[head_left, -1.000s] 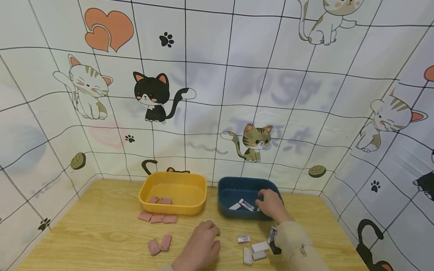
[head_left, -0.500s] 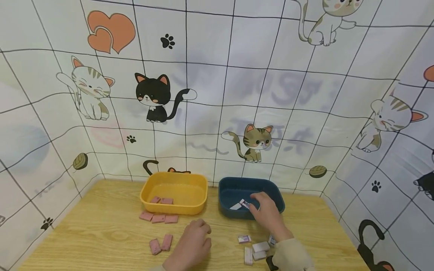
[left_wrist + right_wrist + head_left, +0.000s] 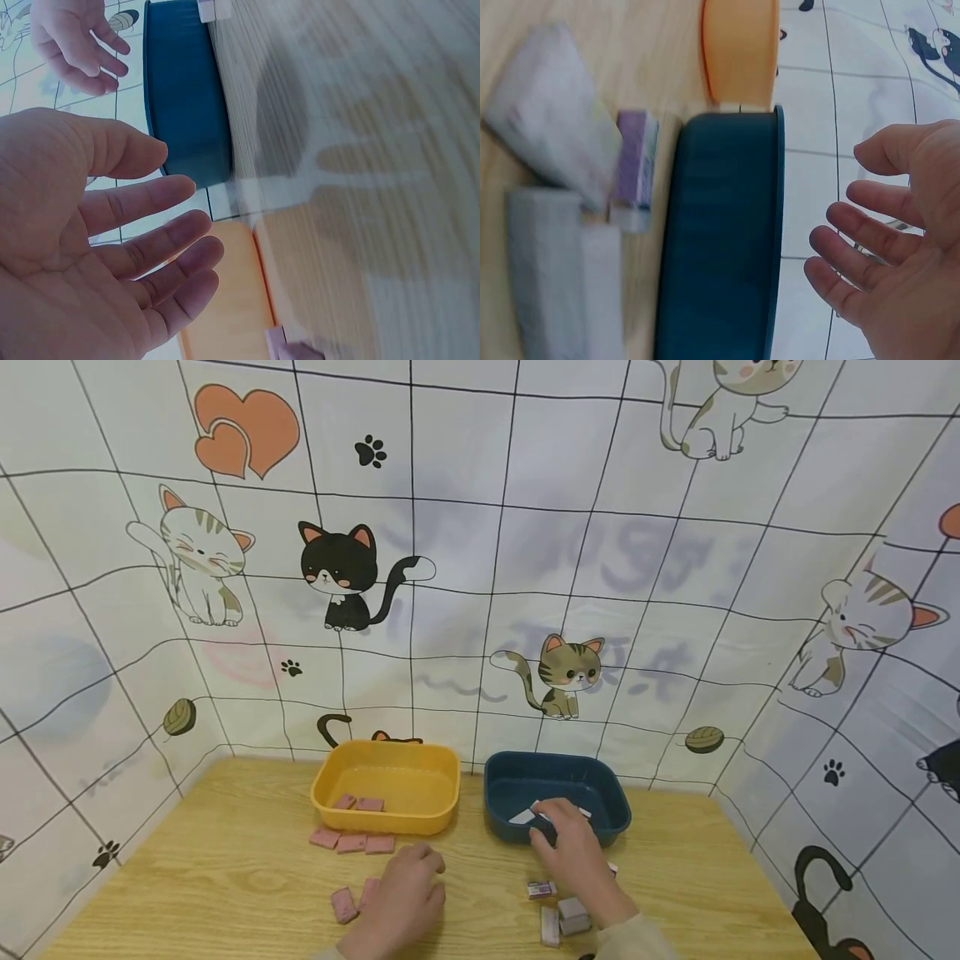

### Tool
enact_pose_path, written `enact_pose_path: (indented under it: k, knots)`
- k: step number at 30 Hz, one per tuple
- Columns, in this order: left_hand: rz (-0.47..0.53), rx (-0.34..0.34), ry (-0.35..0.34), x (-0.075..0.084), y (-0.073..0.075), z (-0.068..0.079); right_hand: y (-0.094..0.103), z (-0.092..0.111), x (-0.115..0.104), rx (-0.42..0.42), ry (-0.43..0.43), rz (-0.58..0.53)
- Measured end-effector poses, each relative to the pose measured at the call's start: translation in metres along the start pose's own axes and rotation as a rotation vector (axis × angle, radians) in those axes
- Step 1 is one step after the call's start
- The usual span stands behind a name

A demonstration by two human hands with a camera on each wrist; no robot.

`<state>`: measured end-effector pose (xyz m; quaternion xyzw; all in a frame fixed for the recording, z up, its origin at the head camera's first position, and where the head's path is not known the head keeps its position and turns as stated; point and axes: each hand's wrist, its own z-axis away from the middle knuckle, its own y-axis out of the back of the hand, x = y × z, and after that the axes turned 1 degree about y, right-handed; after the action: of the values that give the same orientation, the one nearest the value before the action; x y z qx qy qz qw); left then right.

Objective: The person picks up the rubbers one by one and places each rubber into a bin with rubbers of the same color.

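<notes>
– Beige sleeve [image 3: 633, 940], right hand [image 3: 573, 852]: holding anything?
– Nothing; fingers are hanging loose, apart from the thumb, over the near edge of the blue tub [image 3: 551, 768]. Left hand [image 3: 405, 889] is hovering near pink blocks [image 3: 343, 906], also empty, fingers relaxed.
– Step?
– Probably loading white blocks [image 3: 550, 927]: some are lying inside the blue tub, others are sitting on the table [image 3: 247, 827].
– Next move?
– Likely calling for a right-hand pinch on a loose white one.
</notes>
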<state>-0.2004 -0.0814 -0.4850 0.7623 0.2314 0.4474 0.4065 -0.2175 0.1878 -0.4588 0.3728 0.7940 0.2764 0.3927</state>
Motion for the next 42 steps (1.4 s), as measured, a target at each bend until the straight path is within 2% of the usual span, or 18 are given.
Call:
enact_pose_path:
  k: [4, 8, 16, 27, 31, 38, 42]
  knots:
    - [-0.018, 0.009, 0.011, -0.007, 0.004, 0.004, -0.006, 0.006, -0.006, -0.023, 0.010, -0.038]
    - [-0.022, 0.035, -0.007, -0.015, 0.008, 0.007, -0.010, 0.011, -0.012, -0.032, 0.021, -0.056]
    - [-0.077, 0.035, 0.015, -0.027, 0.017, 0.012, -0.020, 0.020, -0.020, 0.044, 0.112, -0.045]
    - [-0.172, 0.028, -0.007, -0.042, 0.026, 0.022, -0.027, 0.025, -0.028, 0.050, 0.109, -0.056]
    - [-0.186, 0.009, -0.014, -0.047, 0.028, 0.025, -0.028, 0.028, -0.034, -0.002, 0.083, -0.079]
    - [-0.138, -0.053, -0.011, -0.054, 0.033, 0.031, -0.031, 0.032, -0.043, -0.166, 0.062, -0.099]
    - [-0.126, -0.068, -0.035, -0.058, 0.033, 0.034, -0.034, 0.034, -0.045, -0.183, 0.094, -0.084]
